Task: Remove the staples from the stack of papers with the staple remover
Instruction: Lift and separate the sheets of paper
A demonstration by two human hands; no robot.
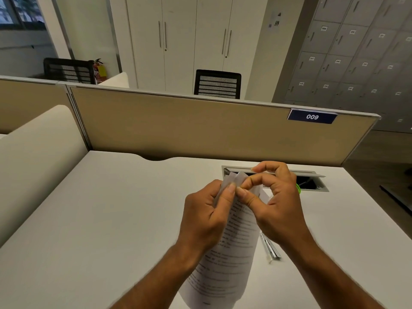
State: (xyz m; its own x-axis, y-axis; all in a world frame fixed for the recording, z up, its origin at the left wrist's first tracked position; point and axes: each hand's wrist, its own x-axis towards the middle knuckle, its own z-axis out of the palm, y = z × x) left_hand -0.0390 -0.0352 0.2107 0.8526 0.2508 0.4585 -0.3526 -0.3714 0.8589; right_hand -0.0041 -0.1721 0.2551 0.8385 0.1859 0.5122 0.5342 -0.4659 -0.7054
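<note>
Carefully, both my left hand (206, 216) and right hand (275, 204) pinch the stack of papers (225, 259) at its top corner; tugging could tear it, with the staple remover (270, 249) idle beside the stack.

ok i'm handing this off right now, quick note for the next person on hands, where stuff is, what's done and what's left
Left hand: grips the stack of papers near its top, held up over the desk.
Right hand: bare thumb and forefinger pinch at the top corner of the sheets; no tool in it.
A metal tool, probably the staple remover, lies on the desk just right of the papers, under the right wrist.
Done: can't tell; no staple is clear enough to see, in the paper or loose.
Left: check the corner for staples, pick up the remover, pull any that remain.
</note>
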